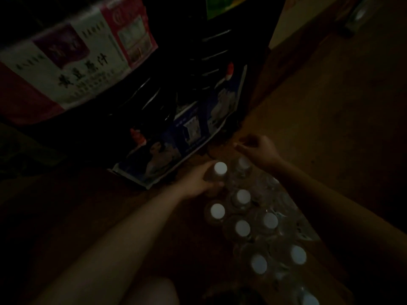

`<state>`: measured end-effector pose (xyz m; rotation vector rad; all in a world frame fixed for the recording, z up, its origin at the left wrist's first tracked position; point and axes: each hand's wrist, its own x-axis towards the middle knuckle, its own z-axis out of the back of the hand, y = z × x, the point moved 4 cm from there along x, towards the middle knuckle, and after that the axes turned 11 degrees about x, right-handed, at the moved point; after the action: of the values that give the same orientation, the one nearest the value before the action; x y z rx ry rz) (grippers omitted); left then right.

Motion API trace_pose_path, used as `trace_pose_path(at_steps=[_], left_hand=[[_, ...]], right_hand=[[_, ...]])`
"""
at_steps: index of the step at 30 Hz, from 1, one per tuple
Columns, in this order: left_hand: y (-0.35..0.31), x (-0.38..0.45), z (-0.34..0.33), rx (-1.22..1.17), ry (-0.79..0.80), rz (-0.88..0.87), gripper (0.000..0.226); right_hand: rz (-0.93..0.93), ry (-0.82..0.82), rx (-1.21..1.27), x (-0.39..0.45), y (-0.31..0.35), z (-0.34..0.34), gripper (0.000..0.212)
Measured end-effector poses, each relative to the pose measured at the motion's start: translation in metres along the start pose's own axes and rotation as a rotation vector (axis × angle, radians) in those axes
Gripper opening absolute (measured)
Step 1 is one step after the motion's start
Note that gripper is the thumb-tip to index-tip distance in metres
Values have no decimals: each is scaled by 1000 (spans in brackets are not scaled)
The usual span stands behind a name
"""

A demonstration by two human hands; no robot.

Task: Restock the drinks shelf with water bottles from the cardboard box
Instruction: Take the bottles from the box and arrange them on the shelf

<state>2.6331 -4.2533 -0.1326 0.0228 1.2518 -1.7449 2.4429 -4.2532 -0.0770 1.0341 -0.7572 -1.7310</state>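
Dim floor (pixel 330 106), pretty murky. Left hand (pixel 198 183) wrapped around bottle (pixel 219 175) at pack (pixel 259 219) edge. Right hand (pixel 257 150) just past it, fingers curled, pinching something, can't tell what. Box (pixel 176 137) beyond.

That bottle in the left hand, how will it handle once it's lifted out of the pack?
The bottle stands upright, capped, and the left hand wraps its body, so it should lift straight. It looks like clear thin plastic, so it may flex under a hard squeeze. If full, probably heavy for its size. Plastic wrap nearby might snag it.
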Motion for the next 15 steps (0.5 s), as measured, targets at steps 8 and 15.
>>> trace_pose_path(at_steps=[8,15], left_hand=[[-2,-4,-1,-168,-117,22,52],[-28,-32,33,-185,-225,-8,46]], right_hand=[[19,-29,-9,-5,3,1,28],[41,-37,-51,-17,29,16,36]])
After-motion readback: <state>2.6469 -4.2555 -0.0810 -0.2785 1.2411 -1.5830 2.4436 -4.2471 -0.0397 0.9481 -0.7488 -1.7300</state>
